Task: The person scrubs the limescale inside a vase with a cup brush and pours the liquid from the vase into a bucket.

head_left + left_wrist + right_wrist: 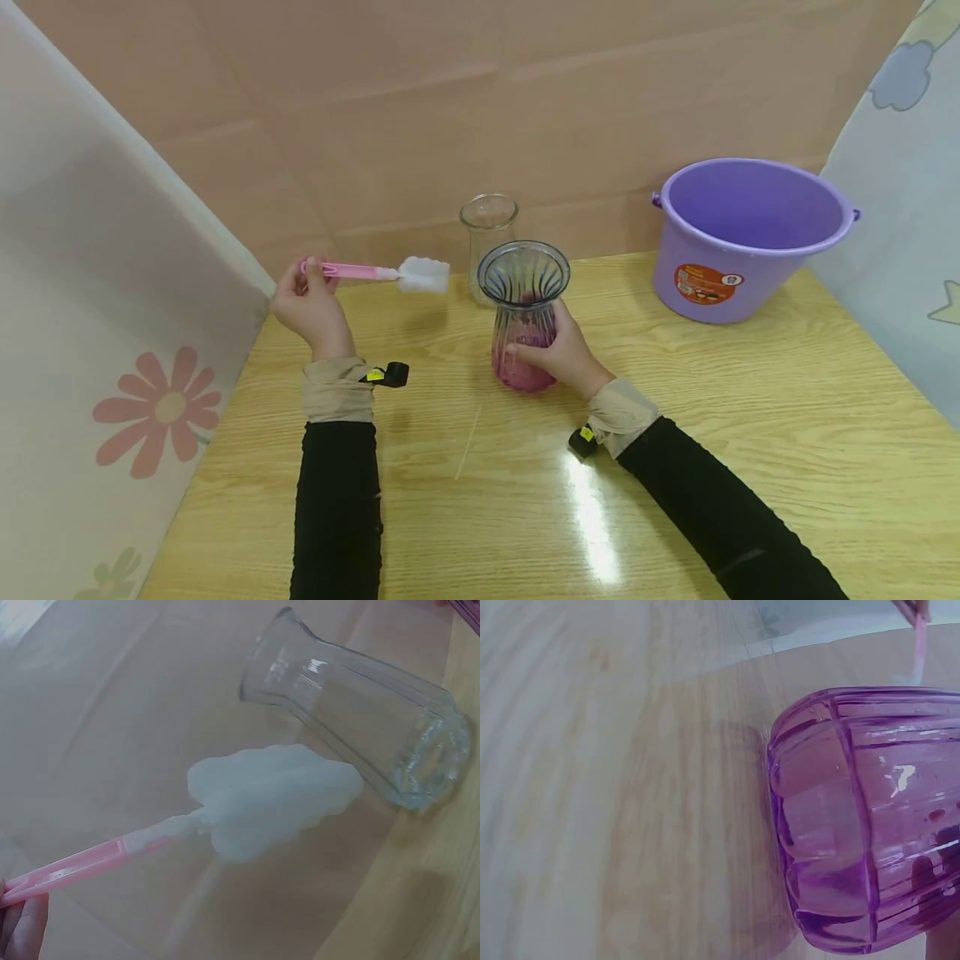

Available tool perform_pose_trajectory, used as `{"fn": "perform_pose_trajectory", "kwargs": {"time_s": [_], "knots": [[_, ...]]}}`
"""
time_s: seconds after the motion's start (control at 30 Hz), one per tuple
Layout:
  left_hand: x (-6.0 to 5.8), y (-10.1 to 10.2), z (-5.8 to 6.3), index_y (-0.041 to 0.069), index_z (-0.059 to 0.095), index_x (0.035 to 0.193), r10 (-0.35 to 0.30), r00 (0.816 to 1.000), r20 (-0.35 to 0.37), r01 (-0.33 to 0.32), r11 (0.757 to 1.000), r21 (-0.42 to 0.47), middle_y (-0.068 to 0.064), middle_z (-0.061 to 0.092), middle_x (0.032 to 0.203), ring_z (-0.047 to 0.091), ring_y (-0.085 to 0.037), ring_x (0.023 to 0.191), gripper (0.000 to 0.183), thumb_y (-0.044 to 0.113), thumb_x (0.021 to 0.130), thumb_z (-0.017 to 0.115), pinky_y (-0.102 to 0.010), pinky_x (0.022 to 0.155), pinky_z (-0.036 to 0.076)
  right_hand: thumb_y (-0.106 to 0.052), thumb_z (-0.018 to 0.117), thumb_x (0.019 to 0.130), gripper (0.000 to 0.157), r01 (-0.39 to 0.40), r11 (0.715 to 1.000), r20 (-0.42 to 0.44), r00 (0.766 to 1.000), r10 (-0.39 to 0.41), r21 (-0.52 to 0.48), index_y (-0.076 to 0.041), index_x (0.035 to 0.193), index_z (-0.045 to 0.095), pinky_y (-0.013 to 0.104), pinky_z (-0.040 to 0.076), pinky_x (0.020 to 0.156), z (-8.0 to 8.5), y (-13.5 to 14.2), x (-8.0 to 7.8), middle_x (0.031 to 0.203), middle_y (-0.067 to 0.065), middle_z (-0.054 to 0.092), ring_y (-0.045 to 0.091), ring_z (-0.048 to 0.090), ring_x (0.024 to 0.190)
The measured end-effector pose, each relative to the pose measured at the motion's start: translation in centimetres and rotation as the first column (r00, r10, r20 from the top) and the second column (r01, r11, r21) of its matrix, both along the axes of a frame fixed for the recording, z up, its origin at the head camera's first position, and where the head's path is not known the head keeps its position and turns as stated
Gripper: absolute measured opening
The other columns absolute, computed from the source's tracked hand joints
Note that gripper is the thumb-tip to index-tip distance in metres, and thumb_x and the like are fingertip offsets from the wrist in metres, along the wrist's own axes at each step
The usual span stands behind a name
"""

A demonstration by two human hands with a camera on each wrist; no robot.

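Note:
My left hand (315,317) pinches the pink handle of a sponge bottle brush (424,275), held up at the left above the table. Its white sponge head (274,799) points right, towards the vases. With thumb and fingers round its side, my right hand (568,354) grips a ribbed glass vase (513,323), blue-grey at the flared rim and pink-purple lower down. The vase is upright, its mouth facing up; its purple base (825,825) is close to the tabletop, and I cannot tell whether it touches. Behind it stands a clear glass vase (480,250), partly hidden.
A purple bucket (675,271) with an orange label stands at the back right of the wooden table (465,517). A tan covering (375,125) hangs at the back. Patterned white panels border the left and right sides.

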State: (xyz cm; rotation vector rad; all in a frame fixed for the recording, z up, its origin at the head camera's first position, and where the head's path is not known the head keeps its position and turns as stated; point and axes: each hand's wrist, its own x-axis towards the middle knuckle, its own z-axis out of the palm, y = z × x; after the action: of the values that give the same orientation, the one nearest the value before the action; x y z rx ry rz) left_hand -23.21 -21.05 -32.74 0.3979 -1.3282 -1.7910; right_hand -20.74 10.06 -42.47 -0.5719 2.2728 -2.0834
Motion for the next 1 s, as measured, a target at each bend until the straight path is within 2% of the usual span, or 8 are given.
{"fn": "perform_pose_trajectory", "kwargs": {"time_s": [0.1,0.37,0.6,0.73,0.87,1.0], "knots": [[-0.3,-0.2,-1.1,-0.009,0.070,0.105,-0.009,1.000,0.022,0.008,1.000,0.024,-0.011,0.063,0.091,0.067,-0.019,0.082,0.016,0.004,0.098,0.065,-0.030,0.081,0.060,-0.010,0.085,0.078,0.088,0.002,1.000,0.004,1.000,-0.002,0.002,-0.005,0.148,0.033,0.053,0.040,0.111,-0.1,0.0,-0.1,0.143,0.018,0.050,0.033,0.050,0.131],[-0.6,-0.4,-3.7,-0.011,0.068,0.113,-0.038,0.990,0.139,0.031,0.998,0.056,-0.011,0.063,0.091,0.068,-0.017,0.082,0.021,0.004,0.100,0.061,-0.028,0.083,0.059,-0.009,0.085,0.078,0.088,0.009,1.000,0.023,1.000,-0.010,0.007,-0.005,0.149,0.032,0.054,0.040,0.111,0.0,-0.1,0.2,0.143,0.018,0.050,0.034,0.049,0.131],[-0.9,-0.3,-5.5,-0.013,0.065,0.118,-0.086,0.977,0.194,0.061,0.989,0.132,-0.014,0.062,0.093,0.069,-0.020,0.085,0.024,0.003,0.101,0.059,-0.027,0.084,0.059,-0.009,0.085,0.078,0.087,0.013,1.000,0.017,1.000,-0.013,-0.004,-0.004,0.147,0.033,0.052,0.040,0.111,0.1,-0.2,0.1,0.142,0.018,0.050,0.033,0.050,0.130],[-1.1,-0.5,-6.4,-0.015,0.061,0.123,-0.106,0.963,0.247,0.070,0.986,0.150,-0.012,0.058,0.091,0.067,-0.017,0.079,0.028,0.004,0.102,0.057,-0.027,0.083,0.059,-0.008,0.085,0.077,0.086,0.020,1.000,0.015,1.000,-0.020,-0.003,-0.003,0.146,0.034,0.051,0.040,0.112,0.0,-0.2,-0.1,0.141,0.018,0.051,0.032,0.051,0.129],[-0.9,-0.9,-7.2,-0.015,0.059,0.125,-0.119,0.949,0.292,0.078,0.986,0.151,-0.011,0.056,0.093,0.066,-0.017,0.081,0.029,0.004,0.103,0.055,-0.026,0.085,0.058,-0.007,0.085,0.077,0.086,0.026,1.000,0.010,1.000,-0.026,0.005,-0.005,0.147,0.034,0.051,0.040,0.111,0.1,-0.2,0.0,0.141,0.018,0.052,0.032,0.051,0.129],[-0.7,-1.2,-7.7,-0.015,0.061,0.121,-0.121,0.933,0.339,0.088,0.990,0.111,-0.012,0.056,0.095,0.066,-0.019,0.084,0.026,0.002,0.103,0.056,-0.026,0.085,0.058,-0.009,0.085,0.077,0.087,0.024,1.000,0.013,1.000,-0.024,0.011,-0.006,0.148,0.033,0.052,0.040,0.111,0.1,-0.1,0.1,0.141,0.017,0.052,0.032,0.051,0.129]]}}
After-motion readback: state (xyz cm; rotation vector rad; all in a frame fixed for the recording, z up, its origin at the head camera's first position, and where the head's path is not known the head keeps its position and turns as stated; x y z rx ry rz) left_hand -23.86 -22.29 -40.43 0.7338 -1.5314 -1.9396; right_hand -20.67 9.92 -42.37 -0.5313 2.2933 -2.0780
